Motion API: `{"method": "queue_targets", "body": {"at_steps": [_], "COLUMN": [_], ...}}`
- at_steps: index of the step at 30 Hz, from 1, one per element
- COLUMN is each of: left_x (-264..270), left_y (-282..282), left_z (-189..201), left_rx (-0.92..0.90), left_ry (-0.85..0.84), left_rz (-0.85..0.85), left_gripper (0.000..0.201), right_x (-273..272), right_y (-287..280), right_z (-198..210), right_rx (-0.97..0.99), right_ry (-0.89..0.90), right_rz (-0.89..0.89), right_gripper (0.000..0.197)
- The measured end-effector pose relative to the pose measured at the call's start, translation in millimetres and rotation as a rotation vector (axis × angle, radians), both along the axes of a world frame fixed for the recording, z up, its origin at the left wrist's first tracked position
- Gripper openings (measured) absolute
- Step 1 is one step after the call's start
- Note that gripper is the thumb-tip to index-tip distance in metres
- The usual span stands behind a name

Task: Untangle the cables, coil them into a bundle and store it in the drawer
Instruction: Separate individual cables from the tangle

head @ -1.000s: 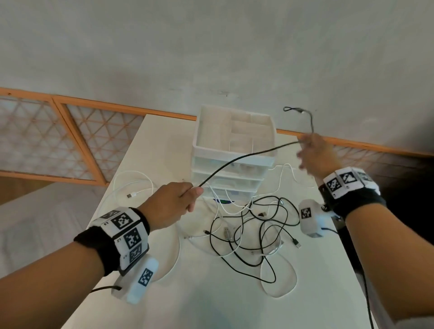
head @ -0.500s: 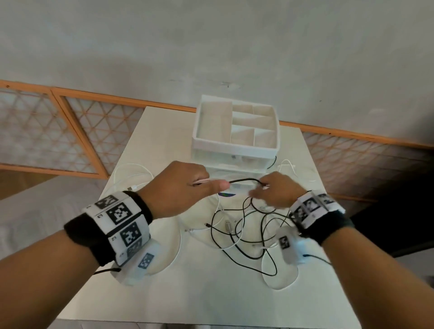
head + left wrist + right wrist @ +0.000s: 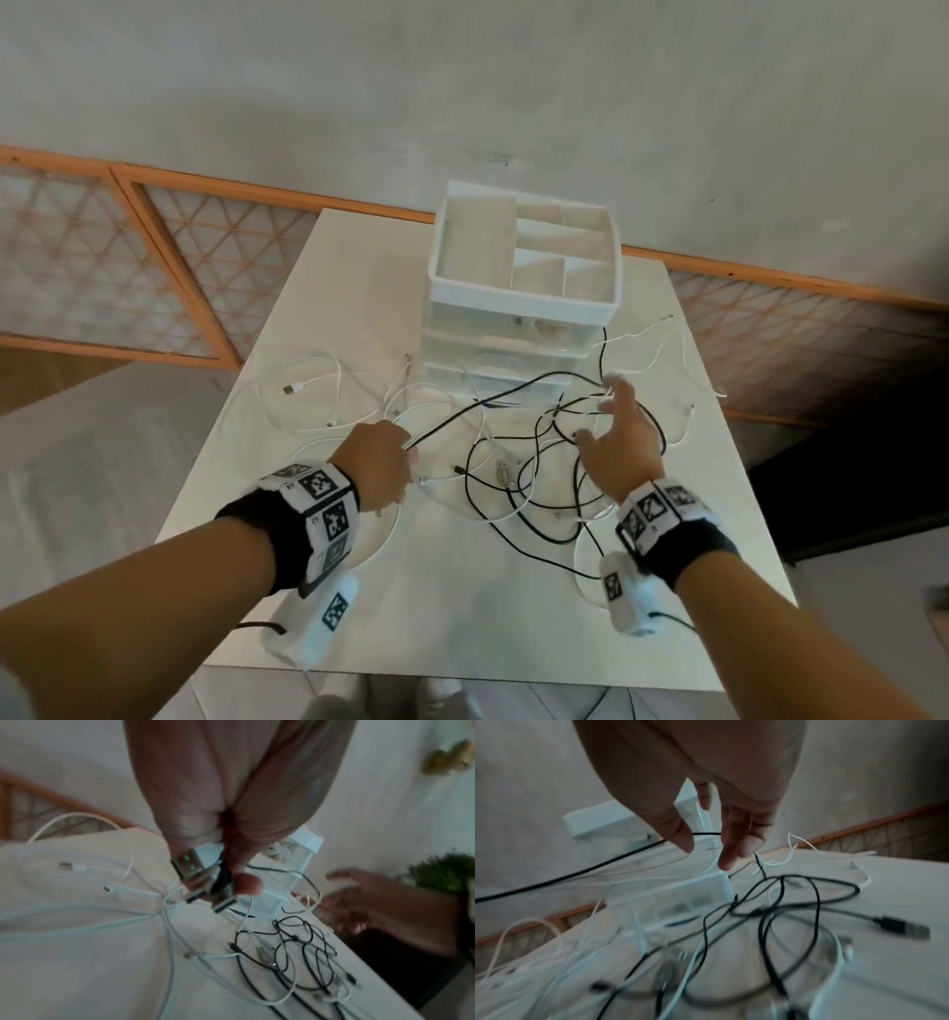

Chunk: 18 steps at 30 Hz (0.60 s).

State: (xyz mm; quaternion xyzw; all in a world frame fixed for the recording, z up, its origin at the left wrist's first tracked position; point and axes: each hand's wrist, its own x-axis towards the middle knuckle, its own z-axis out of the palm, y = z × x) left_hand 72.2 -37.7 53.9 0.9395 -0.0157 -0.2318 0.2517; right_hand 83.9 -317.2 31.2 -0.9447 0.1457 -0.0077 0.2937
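Note:
A tangle of black and white cables (image 3: 539,488) lies on the white table (image 3: 462,616) in front of a white drawer unit (image 3: 447,288). My left hand (image 3: 408,452) grips one black cable (image 3: 488,406) that runs up to the right, toward the drawers. In the left wrist view my left hand (image 3: 231,888) pinches several USB plugs (image 3: 197,874) between thumb and fingers. My right hand (image 3: 601,416) hovers over the right side of the tangle with its fingers spread. In the right wrist view the black cable (image 3: 577,874) passes between the thumb and fingers of my right hand (image 3: 706,850), which do not grip it.
A loose white cable (image 3: 308,385) with a USB plug lies coiled at the table's left. Thin white cables (image 3: 662,349) trail right of the drawer unit. The unit's top tray (image 3: 565,231) has open compartments. An orange lattice railing (image 3: 205,267) stands behind the table.
My right hand has let go of the black cable and moved right with its fingers spread. My left hand has drawn back toward me, still holding the cable.

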Motion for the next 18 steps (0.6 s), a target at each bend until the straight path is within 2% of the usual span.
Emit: {"method": "queue_targets", "body": {"at_steps": [2, 3, 6, 8, 10, 11, 14, 16, 18], "left_x": [2, 2, 5, 7, 8, 7, 7, 8, 10], "left_y": [0, 0, -5, -7, -5, -3, 7, 12, 14], "left_z": [0, 2, 14, 21, 29, 32, 35, 35, 38], "left_rx": [-0.136, -0.193, -0.368, -0.607, -0.738, -0.761, -0.733, -0.728, -0.777], "left_ry": [0.048, 0.074, 0.15, 0.203, 0.21, 0.204, 0.171, 0.164, 0.145], "left_rz": [0.111, 0.155, 0.23, 0.314, 0.331, 0.326, 0.308, 0.317, 0.363], "left_gripper": [0.024, 0.026, 0.039, 0.035, 0.03, 0.028, 0.025, 0.026, 0.029], "right_x": [-19, -28, -48, -52, -48, -43, -18, -3, 2], "right_y": [12, 18, 32, 38, 40, 39, 30, 28, 32], "right_z": [-18, -28, -54, -62, -58, -50, -9, 32, 71], "right_rx": [-0.131, -0.207, -0.418, -0.575, -0.599, -0.55, -0.22, -0.068, 0.045], "right_ry": [0.082, 0.183, 0.473, 0.493, 0.431, 0.376, 0.076, -0.162, -0.273], "right_rz": [0.065, 0.144, 0.338, 0.412, 0.415, 0.391, 0.243, 0.183, 0.158], "right_gripper": [0.027, 0.02, 0.031, 0.032, 0.029, 0.027, 0.02, 0.014, 0.014]}}
